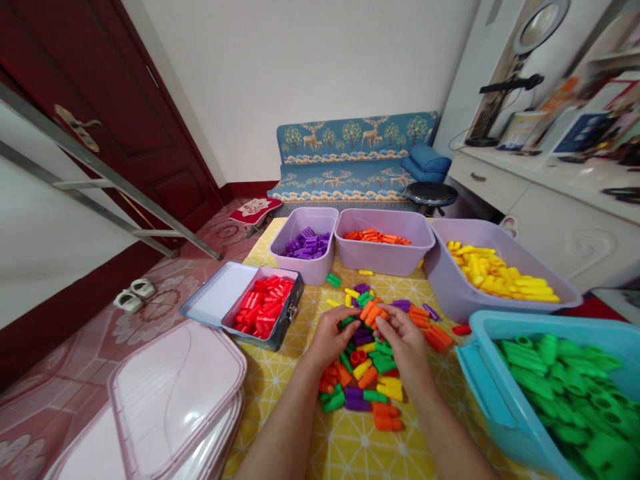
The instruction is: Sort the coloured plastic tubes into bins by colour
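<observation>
Over a mixed pile of small plastic tube-shaped pieces (367,370), my two hands meet. My right hand (406,337) pinches orange tube-shaped pieces (373,312) between thumb and fingers. My left hand (333,337) closes in from the other side, its fingertips at the left edge of the same orange pieces. Green, purple, yellow, red and orange pieces lie under and around both hands; some are joined side by side. Part of the pile is hidden by my fingers.
Lilac bins hold purple (307,245), orange (377,237) and yellow pieces (500,270). A turquoise bin (480,380) with green pieces stands right. Red pieces (263,307) fill an open hinged tin (285,340) at left. Stacked lids (175,393) lie front left.
</observation>
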{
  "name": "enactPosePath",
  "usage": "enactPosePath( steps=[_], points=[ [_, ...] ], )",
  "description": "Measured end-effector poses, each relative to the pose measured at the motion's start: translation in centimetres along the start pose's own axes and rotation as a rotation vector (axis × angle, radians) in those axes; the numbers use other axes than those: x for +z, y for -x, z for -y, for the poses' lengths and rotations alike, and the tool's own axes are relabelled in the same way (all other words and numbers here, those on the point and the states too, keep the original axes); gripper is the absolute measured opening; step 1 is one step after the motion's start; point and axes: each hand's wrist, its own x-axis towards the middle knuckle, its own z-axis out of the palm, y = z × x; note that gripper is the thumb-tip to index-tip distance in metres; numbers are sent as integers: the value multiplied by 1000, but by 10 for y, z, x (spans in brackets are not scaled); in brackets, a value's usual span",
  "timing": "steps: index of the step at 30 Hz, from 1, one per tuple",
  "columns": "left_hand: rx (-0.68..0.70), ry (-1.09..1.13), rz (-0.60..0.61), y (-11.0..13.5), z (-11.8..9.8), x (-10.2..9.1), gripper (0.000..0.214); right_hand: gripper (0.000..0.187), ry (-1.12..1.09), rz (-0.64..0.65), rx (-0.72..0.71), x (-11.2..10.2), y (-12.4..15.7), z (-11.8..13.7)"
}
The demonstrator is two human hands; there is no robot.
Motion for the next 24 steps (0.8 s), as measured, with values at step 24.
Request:
enactPosePath(
  steps=[24],
  points=[
    [-8,-3,45,-1,-5,-3,20,55,1041,-327,-529,-45,-24,-23]
  ],
)
